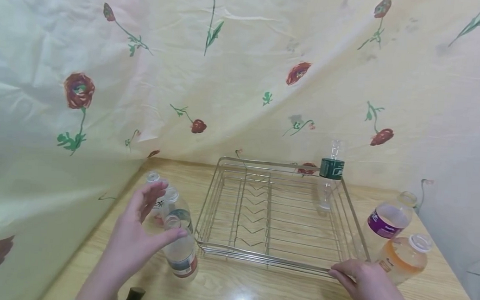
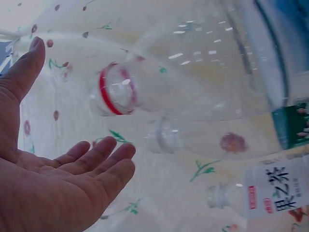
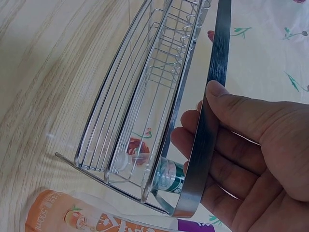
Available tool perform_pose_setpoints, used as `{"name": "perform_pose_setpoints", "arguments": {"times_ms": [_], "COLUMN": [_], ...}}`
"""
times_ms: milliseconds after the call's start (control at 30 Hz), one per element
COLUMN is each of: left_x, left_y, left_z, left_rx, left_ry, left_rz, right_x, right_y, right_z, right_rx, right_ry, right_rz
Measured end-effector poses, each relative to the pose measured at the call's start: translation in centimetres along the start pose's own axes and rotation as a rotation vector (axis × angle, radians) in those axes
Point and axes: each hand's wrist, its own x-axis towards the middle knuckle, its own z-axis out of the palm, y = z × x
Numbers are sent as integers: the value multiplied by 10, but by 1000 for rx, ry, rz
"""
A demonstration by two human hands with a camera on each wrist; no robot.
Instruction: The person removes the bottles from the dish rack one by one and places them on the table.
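My left hand [image 1: 135,242] is held with thumb and fingers spread beside several clear plastic bottles on the left. The nearest bottle [image 1: 182,260] has a blue-and-red label and stands just past the thumb. Behind it are a green-labelled bottle [image 1: 179,211] and a bottle with a white label [image 2: 275,191]. My right hand [image 1: 366,284] grips the front rim of a metal wire rack [image 1: 257,258] near its right corner. In the right wrist view, thumb and curled fingers close round the flat metal rim [image 3: 205,140]. A green-labelled bottle [image 1: 331,170] stands on end inside the rack's back right.
Right of the rack stand a purple-labelled bottle [image 1: 387,220] and an orange-labelled bottle [image 1: 403,259], close to the right hand. A dark object [image 1: 133,296] shows by the left wrist. Flower-patterned cloth [image 1: 245,76] hangs behind and beside the wooden table [image 1: 247,290].
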Motion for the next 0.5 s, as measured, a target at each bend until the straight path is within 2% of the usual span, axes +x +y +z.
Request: {"name": "perform_pose_setpoints", "arguments": {"times_ms": [267,500], "left_x": [9,15], "left_y": [23,37], "left_z": [-1,3], "left_rx": [-28,40], "left_ry": [-34,-57], "left_rz": [-6,46], "right_x": [1,1], "right_y": [-1,-1], "right_z": [0,1], "right_rx": [7,-18], "right_ry": [-2,24], "right_rz": [0,-24]}}
